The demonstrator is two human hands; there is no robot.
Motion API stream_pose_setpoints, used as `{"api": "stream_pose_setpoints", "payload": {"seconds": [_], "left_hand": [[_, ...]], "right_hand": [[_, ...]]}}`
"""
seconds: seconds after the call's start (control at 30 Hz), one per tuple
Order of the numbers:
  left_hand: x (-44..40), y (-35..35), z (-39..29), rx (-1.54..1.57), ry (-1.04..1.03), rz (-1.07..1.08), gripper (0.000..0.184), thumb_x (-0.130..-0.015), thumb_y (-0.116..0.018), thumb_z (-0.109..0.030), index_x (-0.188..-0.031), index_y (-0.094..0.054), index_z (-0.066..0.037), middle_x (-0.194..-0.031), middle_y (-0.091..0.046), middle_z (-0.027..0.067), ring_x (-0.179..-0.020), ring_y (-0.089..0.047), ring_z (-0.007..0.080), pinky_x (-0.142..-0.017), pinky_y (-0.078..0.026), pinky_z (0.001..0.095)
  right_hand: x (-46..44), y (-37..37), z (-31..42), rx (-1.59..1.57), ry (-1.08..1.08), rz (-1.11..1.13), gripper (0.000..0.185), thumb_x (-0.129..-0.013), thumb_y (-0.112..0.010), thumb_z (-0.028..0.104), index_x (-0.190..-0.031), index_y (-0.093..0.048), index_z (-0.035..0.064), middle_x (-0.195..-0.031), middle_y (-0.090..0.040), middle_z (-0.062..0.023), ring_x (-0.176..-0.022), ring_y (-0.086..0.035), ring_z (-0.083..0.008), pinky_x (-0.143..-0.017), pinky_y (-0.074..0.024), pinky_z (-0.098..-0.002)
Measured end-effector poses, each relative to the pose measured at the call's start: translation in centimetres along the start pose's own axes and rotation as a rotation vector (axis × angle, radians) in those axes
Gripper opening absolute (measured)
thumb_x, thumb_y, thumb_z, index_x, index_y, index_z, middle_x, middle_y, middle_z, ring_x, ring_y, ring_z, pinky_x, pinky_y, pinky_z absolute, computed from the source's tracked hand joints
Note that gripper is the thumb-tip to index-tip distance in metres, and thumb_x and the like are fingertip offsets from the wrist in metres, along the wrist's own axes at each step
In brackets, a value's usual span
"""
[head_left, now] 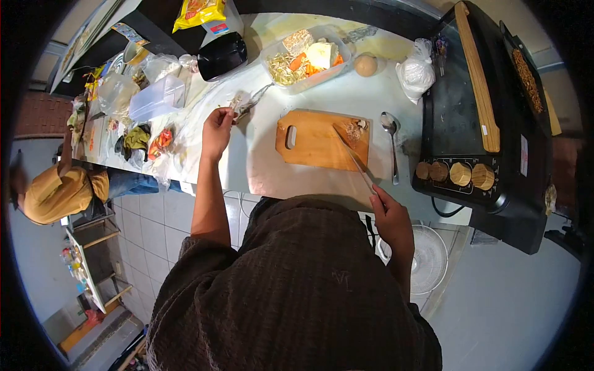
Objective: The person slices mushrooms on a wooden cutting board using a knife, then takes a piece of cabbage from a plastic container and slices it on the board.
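Note:
My right hand point(391, 217) is wrapped round the handle of a knife point(352, 151), whose blade lies across the right part of a wooden cutting board point(318, 154). Small pale brown chopped bits point(357, 129) sit at the board's upper right corner. Left of the board, my left hand point(218, 128) is raised with its fingertips pinched together. They meet the edge of a small clear plastic bag with brownish scraps point(242, 106); what exactly they hold is too small to make out. A metal spoon point(391, 139) rests on the counter right of the board.
Behind the board stands a clear tub point(297, 86) of bean sprouts, carrot, tofu and tempeh, beside an egg point(365, 65). A bag of white powder point(416, 73) is near a black oven point(455, 123). At left are a plastic container point(158, 100) and a person in a yellow top point(55, 195).

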State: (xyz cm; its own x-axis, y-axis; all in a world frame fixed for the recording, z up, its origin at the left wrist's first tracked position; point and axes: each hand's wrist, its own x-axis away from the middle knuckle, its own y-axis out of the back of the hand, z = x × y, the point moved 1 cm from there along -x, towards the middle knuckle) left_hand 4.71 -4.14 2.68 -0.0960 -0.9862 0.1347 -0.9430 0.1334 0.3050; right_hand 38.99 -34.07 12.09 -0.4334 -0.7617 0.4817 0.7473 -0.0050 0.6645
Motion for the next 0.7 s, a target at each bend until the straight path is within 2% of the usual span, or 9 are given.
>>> {"api": "stream_pose_setpoints", "payload": {"seconds": [0.07, 0.13, 0.17, 0.23, 0.37, 0.47, 0.53, 0.6, 0.7], "left_hand": [[0.2, -0.8, -1.5, 0.034, -0.027, -0.003, 0.019, -0.102, -0.062, -0.016, -0.109, -0.065, 0.002, -0.092, -0.069, 0.0035, -0.081, -0.062, 0.0111, -0.076, -0.049, 0.0247], [-0.6, -1.6, -2.1, 0.028, -0.06, 0.035, 0.02, -0.101, -0.064, -0.016, -0.109, -0.066, 0.002, -0.091, -0.069, 0.0027, -0.08, -0.061, 0.0103, -0.075, -0.05, 0.0245], [-1.1, -2.1, -2.7, 0.022, -0.092, 0.071, 0.02, -0.1, -0.066, -0.017, -0.108, -0.067, 0.002, -0.089, -0.068, 0.0019, -0.08, -0.061, 0.0095, -0.075, -0.05, 0.0243], [-2.6, -3.0, -4.9, -0.008, -0.16, 0.092, 0.022, -0.1, -0.067, -0.018, -0.109, -0.067, 0.002, -0.089, -0.068, 0.0015, -0.08, -0.061, 0.0091, -0.076, -0.05, 0.0243], [-6.0, -4.5, -9.4, 0.042, -0.325, 0.155, 0.028, -0.099, -0.068, -0.02, -0.114, -0.066, 0.004, -0.093, -0.069, 0.0028, -0.084, -0.062, 0.0097, -0.078, -0.051, 0.0249], [-5.9, -3.9, -11.6, 0.058, -0.305, 0.129, 0.032, -0.099, -0.068, -0.02, -0.119, -0.066, 0.004, -0.099, -0.071, 0.005, -0.089, -0.063, 0.011, -0.081, -0.051, 0.0248], [-6.6, -1.8, -9.7, -0.029, -0.294, 0.126, 0.037, -0.098, -0.069, -0.023, -0.124, -0.065, 0.004, -0.105, -0.072, 0.0075, -0.093, -0.064, 0.0124, -0.083, -0.052, 0.0266], [-6.6, -0.1, -6.6, -0.181, -0.234, 0.02, 0.037, -0.097, -0.071, -0.025, -0.12, -0.067, 0.003, -0.102, -0.073, 0.0084, -0.091, -0.065, 0.0124, -0.083, -0.052, 0.028], [-4.8, 1.9, -3.1, -0.341, -0.177, 0.004, 0.032, -0.095, -0.072, -0.026, -0.113, -0.071, 0.001, -0.096, -0.074, 0.0101, -0.087, -0.068, 0.0147, -0.081, -0.053, 0.0306]], "right_hand": [[0.0, 0.1, 0.2, -0.004, -0.004, 0.002, 0.044, -0.1, -0.059, 0.037, -0.136, -0.063, 0.0123, -0.076, -0.067, -0.0158, -0.067, -0.059, -0.0155, -0.069, -0.0487, -0.0317], [0.1, 0.4, 0.7, 0.016, -0.064, 0.058, 0.045, -0.102, -0.053, 0.043, -0.135, -0.064, 0.0148, -0.107, -0.071, -0.0242, -0.105, -0.067, -0.0428, -0.09, -0.0527, -0.0468], [0.0, 0.3, 0.4, 0.015, -0.065, 0.056, 0.045, -0.102, -0.053, 0.043, -0.135, -0.064, 0.0148, -0.107, -0.071, -0.0242, -0.105, -0.067, -0.0428, -0.09, -0.0527, -0.0468], [-0.1, -0.1, -0.2, 0.004, 0.02, -0.018, 0.044, -0.1, -0.059, 0.037, -0.136, -0.063, 0.0119, -0.074, -0.066, -0.016, -0.067, -0.059, -0.0156, -0.068, -0.0483, -0.0329], [0.0, 0.0, 0.0, 0.021, 0.006, -0.013, 0.043, -0.1, -0.058, 0.037, -0.136, -0.063, 0.0117, -0.075, -0.066, -0.0165, -0.066, -0.059, -0.017, -0.069, -0.0488, -0.0329], [-0.1, -0.1, -0.3, -0.008, 0.055, -0.027, 0.043, -0.1, -0.059, 0.037, -0.135, -0.064, 0.0124, -0.076, -0.066, -0.017, -0.066, -0.059, -0.0184, -0.07, -0.0491, -0.033], [0.0, 0.0, -0.1, 0.005, 0.028, -0.013, 0.042, -0.1, -0.059, 0.036, -0.135, -0.064, 0.0135, -0.075, -0.066, -0.0175, -0.066, -0.059, -0.0183, -0.07, -0.0491, -0.0331], [-0.1, -0.3, -0.3, -0.004, 0.026, -0.019, 0.041, -0.1, -0.059, 0.036, -0.135, -0.064, 0.0138, -0.074, -0.065, -0.0176, -0.065, -0.059, -0.0184, -0.07, -0.0492, -0.0333], [-0.1, -0.2, -0.2, -0.004, 0.029, -0.02, 0.041, -0.101, -0.059, 0.035, -0.135, -0.064, 0.0138, -0.074, -0.065, -0.0176, -0.065, -0.058, -0.0184, -0.069, -0.0491, -0.0335]]}}
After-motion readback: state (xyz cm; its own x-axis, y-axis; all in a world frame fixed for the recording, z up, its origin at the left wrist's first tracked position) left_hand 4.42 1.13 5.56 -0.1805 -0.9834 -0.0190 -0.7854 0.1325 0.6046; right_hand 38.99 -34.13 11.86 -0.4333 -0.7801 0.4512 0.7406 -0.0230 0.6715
